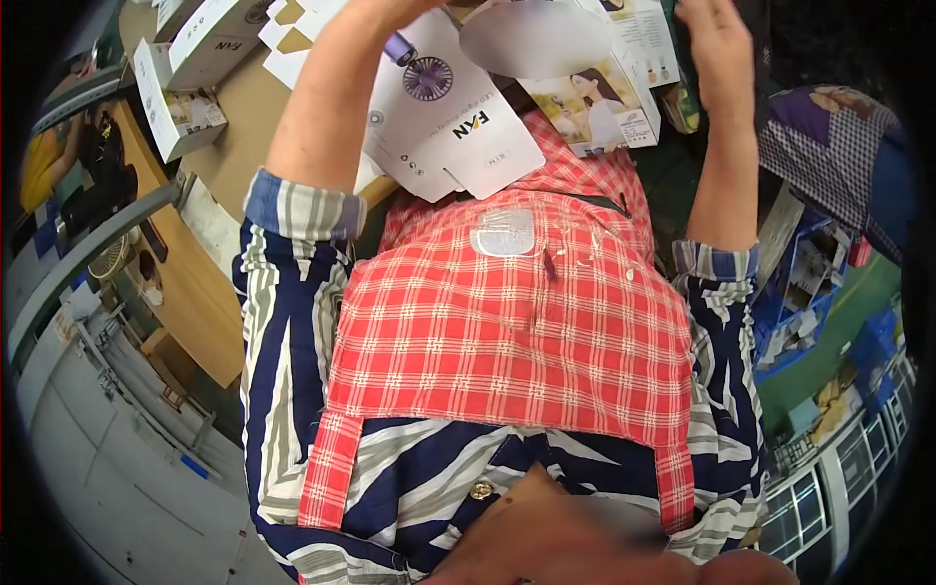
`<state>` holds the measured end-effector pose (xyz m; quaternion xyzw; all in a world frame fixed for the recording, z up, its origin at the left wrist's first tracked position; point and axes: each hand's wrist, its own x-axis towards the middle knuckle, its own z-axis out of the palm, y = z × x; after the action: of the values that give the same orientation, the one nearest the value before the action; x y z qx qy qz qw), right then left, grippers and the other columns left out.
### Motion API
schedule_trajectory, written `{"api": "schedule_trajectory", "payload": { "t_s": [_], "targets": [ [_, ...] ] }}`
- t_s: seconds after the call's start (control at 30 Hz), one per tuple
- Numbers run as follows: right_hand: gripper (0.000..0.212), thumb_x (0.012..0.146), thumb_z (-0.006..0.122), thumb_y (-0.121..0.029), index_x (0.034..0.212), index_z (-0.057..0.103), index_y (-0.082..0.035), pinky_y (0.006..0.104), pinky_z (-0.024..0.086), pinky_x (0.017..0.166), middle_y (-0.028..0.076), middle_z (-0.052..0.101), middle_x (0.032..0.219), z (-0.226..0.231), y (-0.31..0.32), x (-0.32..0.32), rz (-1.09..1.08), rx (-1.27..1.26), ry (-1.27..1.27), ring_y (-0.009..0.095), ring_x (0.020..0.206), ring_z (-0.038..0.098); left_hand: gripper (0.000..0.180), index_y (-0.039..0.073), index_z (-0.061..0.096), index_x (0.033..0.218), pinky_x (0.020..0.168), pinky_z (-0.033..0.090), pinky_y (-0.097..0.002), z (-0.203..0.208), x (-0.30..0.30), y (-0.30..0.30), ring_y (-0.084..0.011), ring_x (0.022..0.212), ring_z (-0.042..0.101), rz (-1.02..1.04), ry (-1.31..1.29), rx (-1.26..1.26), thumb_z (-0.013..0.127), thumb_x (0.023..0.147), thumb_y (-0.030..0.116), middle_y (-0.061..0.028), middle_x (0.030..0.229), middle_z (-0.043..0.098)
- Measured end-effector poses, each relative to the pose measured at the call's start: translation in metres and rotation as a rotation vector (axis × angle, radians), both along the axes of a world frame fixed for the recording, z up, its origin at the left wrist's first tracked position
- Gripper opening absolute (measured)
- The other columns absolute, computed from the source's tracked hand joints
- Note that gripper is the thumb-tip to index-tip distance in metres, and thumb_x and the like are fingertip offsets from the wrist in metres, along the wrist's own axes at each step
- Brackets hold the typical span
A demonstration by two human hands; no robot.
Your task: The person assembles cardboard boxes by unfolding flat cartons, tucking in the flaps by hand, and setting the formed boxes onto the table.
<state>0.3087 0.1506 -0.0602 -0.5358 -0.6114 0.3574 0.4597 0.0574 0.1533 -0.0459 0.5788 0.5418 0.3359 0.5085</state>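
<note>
Nearest: striped shirt point(283, 370), navy/white/grey woven cloth, cuffs rolled. Over it, red plaid apron point(507, 361), soft fabric, creased, pale scuffs, small grey rectangular patch.

Next out: white carton point(507, 136), thin smooth board, purple fan print, slotted lower edge, square-cut tabs. Lies across the table edge, just beyond the apron, between the forearms. Right of it, photo-printed carton point(585, 109), boxy, flat faces, sharp corners.

Left hand point(405, 10): mostly cut off by the top edge, above the white carton; can't tell wide or narrow, or if holding. Right hand point(720, 54): right of the photo-printed carton, fingers partly bent, tips at the top edge; can't tell if it holds anything.

Upper left: folded white boxes point(156, 102) on tan tabletop point(249, 132). Far right: blue plastic crates point(804, 292).
</note>
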Motion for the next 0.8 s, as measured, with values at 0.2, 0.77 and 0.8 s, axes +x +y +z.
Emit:
{"api": "schedule_trajectory", "payload": {
  "t_s": [0.2,0.77,0.8],
  "targets": [
    [0.041,0.084,0.054,-0.018,0.115,0.045,0.008,0.0285,0.039,0.086,0.018,0.054,0.111,-0.049,-0.006,0.011,-0.088,-0.089,-0.112,0.022,0.101,0.051,0.052,0.004,0.037,0.124,0.072,0.044,-0.0314,-0.037,0.011,-0.048,-0.0214,0.079,0.053,0.008,-0.092,0.684,0.056,0.077,0.015,-0.0162,0.100,0.053],
    [0.063,0.079,0.059,-0.012,0.133,0.027,-0.001,0.0291,0.031,0.096,0.018,0.037,0.130,-0.038,-0.041,0.015,0.373,-0.580,0.313,0.021,0.117,0.039,0.043,0.003,0.050,0.115,0.065,0.046,-0.0260,-0.023,0.023,-0.069,-0.0121,0.071,0.054,-0.160,0.047,0.184,0.064,0.076,0.015,-0.0062,0.082,0.059],
    [0.062,0.081,0.058,-0.015,0.132,0.027,0.001,0.0294,0.030,0.096,0.017,0.037,0.130,-0.037,-0.044,0.016,0.399,-0.590,0.225,0.021,0.117,0.038,0.043,0.002,0.050,0.115,0.065,0.046,-0.0258,-0.023,0.020,-0.070,-0.0120,0.071,0.054,-0.163,0.029,0.170,0.064,0.076,0.015,-0.0061,0.082,0.059]
  ]
}}
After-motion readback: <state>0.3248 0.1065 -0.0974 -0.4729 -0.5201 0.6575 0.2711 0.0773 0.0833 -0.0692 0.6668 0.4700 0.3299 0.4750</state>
